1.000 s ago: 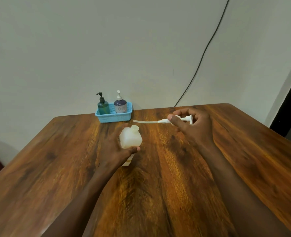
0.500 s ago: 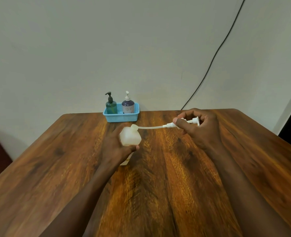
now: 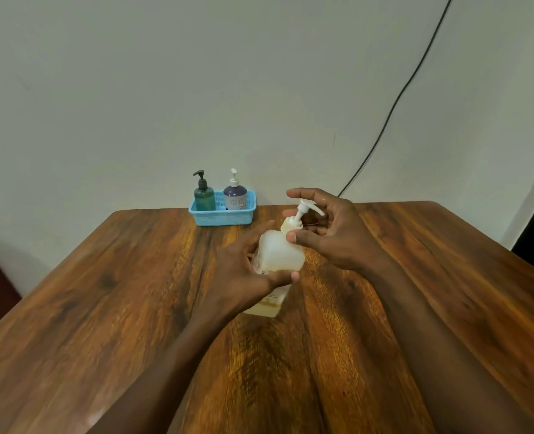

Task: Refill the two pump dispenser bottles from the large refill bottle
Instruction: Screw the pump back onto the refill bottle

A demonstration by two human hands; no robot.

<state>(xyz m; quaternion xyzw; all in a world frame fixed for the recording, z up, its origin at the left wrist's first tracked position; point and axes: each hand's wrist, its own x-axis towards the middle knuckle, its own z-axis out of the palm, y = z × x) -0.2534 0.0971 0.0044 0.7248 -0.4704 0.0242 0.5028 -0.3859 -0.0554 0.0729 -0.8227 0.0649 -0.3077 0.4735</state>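
Wooden table (image 3: 102, 308) meets a pale wall. Left hand (image 3: 246, 270) wraps the refill bottle (image 3: 278, 255) mid-table; right hand (image 3: 328, 233) pinches the pump (image 3: 300, 217) collar between thumb and fingers. Half a second ago the pump was out, its tube lying level; now it sits in the neck. Bottle axis leans up and away, nozzle pointing right. Its label is unreadable. Behind, a blue basket (image 3: 225, 216) holds a green dispenser (image 3: 204, 195) and a purple dispenser (image 3: 235, 194), upright.
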